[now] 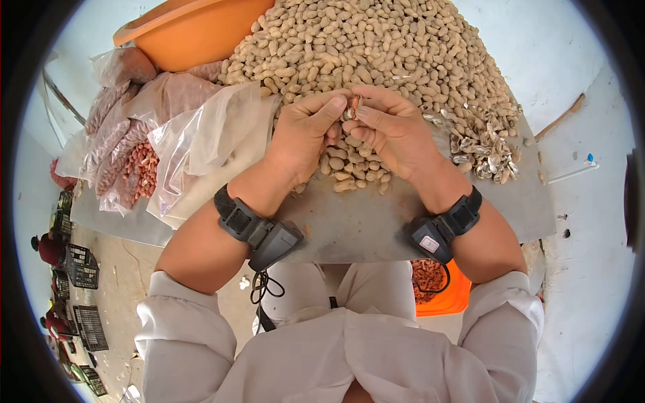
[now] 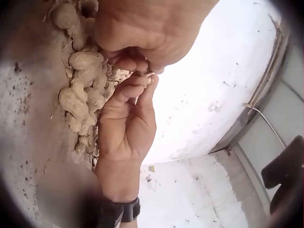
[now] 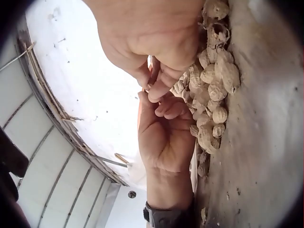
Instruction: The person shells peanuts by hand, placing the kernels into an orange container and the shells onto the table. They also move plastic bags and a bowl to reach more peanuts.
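Observation:
Both hands meet fingertip to fingertip over the near edge of a big heap of unshelled peanuts (image 1: 376, 40). Between them is a small peanut (image 1: 355, 105), its shell broken and a reddish kernel showing. My left hand (image 1: 300, 134) pinches it from one side with thumb and forefinger. From the other side my right hand (image 1: 401, 138) pinches it too, thumb on top. In both wrist views the fingers mostly cover the peanut. Right below the hands, a few loose peanuts (image 3: 216, 90) lie on the grey tabletop (image 1: 356, 232).
Clear plastic bags of shelled red peanuts (image 1: 141, 168) lie left, beside an orange basin (image 1: 188, 33). Empty broken shells (image 1: 494, 154) are piled right of the heap. An orange container (image 1: 460, 289) holding reddish bits stands below the table edge. Black crates (image 1: 82, 265) and people are far left.

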Action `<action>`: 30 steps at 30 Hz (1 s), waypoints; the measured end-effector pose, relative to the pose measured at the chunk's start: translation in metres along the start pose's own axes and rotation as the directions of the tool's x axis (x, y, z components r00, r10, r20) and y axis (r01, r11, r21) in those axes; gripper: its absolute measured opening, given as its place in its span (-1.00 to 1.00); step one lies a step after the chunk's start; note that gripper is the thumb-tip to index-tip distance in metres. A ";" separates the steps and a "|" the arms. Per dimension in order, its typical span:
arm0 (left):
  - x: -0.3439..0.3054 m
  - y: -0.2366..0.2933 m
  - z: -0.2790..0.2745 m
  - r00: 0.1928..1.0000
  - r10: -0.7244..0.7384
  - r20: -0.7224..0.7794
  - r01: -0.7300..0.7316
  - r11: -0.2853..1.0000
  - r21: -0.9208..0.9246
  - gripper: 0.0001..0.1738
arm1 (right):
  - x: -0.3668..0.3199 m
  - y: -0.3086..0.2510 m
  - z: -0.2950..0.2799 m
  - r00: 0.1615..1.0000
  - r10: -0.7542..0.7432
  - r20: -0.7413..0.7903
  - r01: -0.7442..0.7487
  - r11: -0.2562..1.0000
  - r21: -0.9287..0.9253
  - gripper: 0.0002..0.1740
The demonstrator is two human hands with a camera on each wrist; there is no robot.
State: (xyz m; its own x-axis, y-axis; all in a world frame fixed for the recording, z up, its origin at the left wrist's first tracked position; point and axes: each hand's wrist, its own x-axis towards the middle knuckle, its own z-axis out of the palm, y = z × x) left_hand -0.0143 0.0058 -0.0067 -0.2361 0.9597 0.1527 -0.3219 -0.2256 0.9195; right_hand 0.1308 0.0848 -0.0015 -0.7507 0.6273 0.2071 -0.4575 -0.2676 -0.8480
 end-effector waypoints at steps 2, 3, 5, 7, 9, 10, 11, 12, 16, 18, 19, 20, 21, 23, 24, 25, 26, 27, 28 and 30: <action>-0.001 0.001 0.000 1.000 0.001 0.017 -0.001 1.000 -0.013 -0.68 | 0.001 0.001 -0.002 1.000 0.002 0.007 -0.002 1.000 -0.013 -0.66; -0.001 0.002 0.000 1.000 0.002 0.025 -0.002 1.000 -0.019 -0.68 | 0.001 0.001 -0.002 1.000 0.002 0.011 -0.002 1.000 -0.019 -0.66; -0.001 0.002 0.000 1.000 -0.006 0.009 0.006 1.000 -0.017 -0.71 | 0.001 0.001 -0.001 0.999 -0.032 -0.020 0.030 0.996 -0.080 -0.66; -0.001 0.002 0.000 1.000 -0.027 0.000 0.027 1.000 -0.015 -0.73 | 0.000 0.001 0.000 0.994 -0.107 -0.032 0.096 0.966 -0.239 -0.67; -0.002 0.004 0.000 0.998 -0.057 -0.003 0.057 0.998 -0.013 -0.74 | 0.000 0.001 0.002 0.976 -0.217 0.001 0.191 0.856 -0.480 -0.68; -0.002 0.004 0.000 0.996 -0.086 0.010 0.086 0.996 -0.016 -0.74 | 0.000 0.000 0.003 0.969 -0.245 0.029 0.218 0.796 -0.565 -0.69; -0.002 0.005 0.000 0.993 -0.115 0.023 0.115 0.993 -0.017 -0.74 | -0.001 -0.002 0.006 0.961 -0.270 0.060 0.244 0.726 -0.643 -0.71; -0.002 0.005 0.000 0.989 -0.143 0.037 0.144 0.989 -0.018 -0.74 | -0.003 -0.004 0.008 0.952 -0.293 0.094 0.269 0.647 -0.713 -0.72; 0.001 0.001 -0.001 0.973 -0.230 0.035 0.232 0.958 -0.169 -0.72 | -0.007 -0.009 0.017 0.897 -0.379 0.229 0.359 0.320 -0.877 -0.72; 0.001 0.000 0.001 0.960 -0.278 0.003 0.268 0.920 -0.286 -0.73 | -0.002 -0.007 0.014 0.831 -0.433 0.350 0.452 0.158 -0.878 -0.71; 0.000 0.001 0.002 0.955 -0.295 0.013 0.284 0.906 -0.314 -0.73 | -0.001 -0.006 0.013 0.823 -0.437 0.364 0.463 0.141 -0.875 -0.71; -0.001 0.003 0.002 0.950 -0.312 0.024 0.301 0.891 -0.341 -0.73 | 0.001 -0.005 0.012 0.814 -0.441 0.378 0.473 0.125 -0.872 -0.70; -0.001 0.004 0.003 0.944 -0.328 0.036 0.317 0.874 -0.368 -0.73 | 0.001 -0.004 0.012 0.805 -0.446 0.392 0.483 0.108 -0.869 -0.70; 0.000 0.001 0.001 0.941 -0.335 0.045 0.325 0.861 -0.392 -0.73 | -0.001 -0.007 0.015 0.846 -0.410 0.343 0.433 0.150 -0.889 -0.71; 0.001 0.001 0.001 0.940 -0.338 0.050 0.328 0.854 -0.404 -0.73 | -0.002 -0.008 0.016 0.864 -0.391 0.318 0.407 0.169 -0.898 -0.72; 0.001 0.000 0.000 0.940 -0.335 0.055 0.328 0.853 -0.407 -0.73 | -0.003 -0.009 0.017 0.879 -0.380 0.287 0.385 0.211 -0.899 -0.72; 0.001 0.001 0.000 0.941 -0.334 0.059 0.328 0.851 -0.410 -0.74 | -0.003 -0.009 0.017 0.894 -0.368 0.257 0.362 0.252 -0.898 -0.73; 0.000 0.001 0.001 0.941 -0.331 0.064 0.327 0.850 -0.413 -0.74 | -0.003 -0.010 0.017 0.907 -0.355 0.227 0.338 0.293 -0.894 -0.73; 0.000 0.002 0.000 0.944 -0.323 0.067 0.321 0.855 -0.408 -0.74 | -0.003 -0.009 0.016 0.902 -0.361 0.236 0.349 0.289 -0.892 -0.73; 0.000 0.002 0.000 0.949 -0.306 0.071 0.309 0.863 -0.400 -0.74 | -0.002 -0.008 0.015 0.893 -0.372 0.254 0.369 0.281 -0.886 -0.74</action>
State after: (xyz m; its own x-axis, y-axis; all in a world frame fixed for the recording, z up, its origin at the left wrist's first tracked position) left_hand -0.0152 0.0055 -0.0044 -0.0601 0.9920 -0.1109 -0.7175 0.0343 0.6957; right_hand 0.1289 0.0745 0.0120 -0.6211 0.4736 0.6244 0.0160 0.8043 -0.5941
